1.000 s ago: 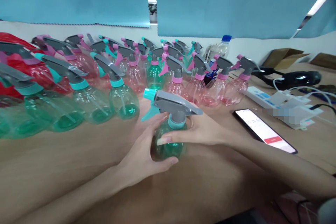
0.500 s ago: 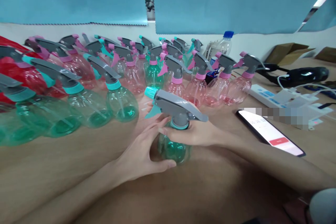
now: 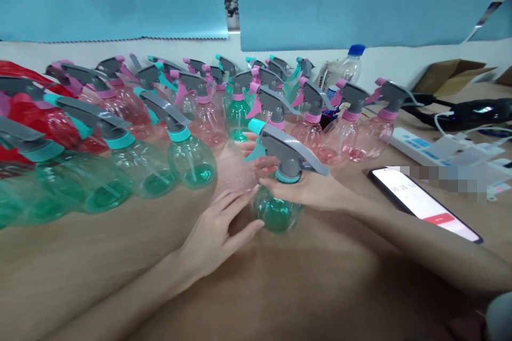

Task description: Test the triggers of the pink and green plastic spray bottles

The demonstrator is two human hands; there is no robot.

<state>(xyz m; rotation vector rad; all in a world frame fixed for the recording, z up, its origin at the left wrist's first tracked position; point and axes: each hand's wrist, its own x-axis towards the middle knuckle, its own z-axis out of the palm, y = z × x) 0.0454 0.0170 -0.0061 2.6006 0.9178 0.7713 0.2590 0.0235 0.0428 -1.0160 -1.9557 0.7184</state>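
A green spray bottle [image 3: 278, 216] with a grey and turquoise trigger head stands upright on the table in front of me. My right hand [image 3: 308, 189] comes from the right and is wrapped around it just below the turquoise collar; its fingertips show on the far side. To the left of the bottle is my left hand [image 3: 224, 229], thumb and fingers apart. Its fingertips are at the bottle's left side, and I cannot tell if they touch it. A second green spray bottle [image 3: 192, 165] stands further left, apart from both hands.
Several pink spray bottles [image 3: 308, 130] and green ones crowd the back and left of the wooden table [image 3: 160, 256]. On the right lie a phone [image 3: 420, 202] and a white power strip [image 3: 420, 146] with cables. Behind are a blue-capped bottle [image 3: 352, 66] and a cardboard box [image 3: 452, 77].
My left hand has loosened from the spray bottle and drawn slightly away from it. My right hand still holds the bottle. The whole view has shifted a little.
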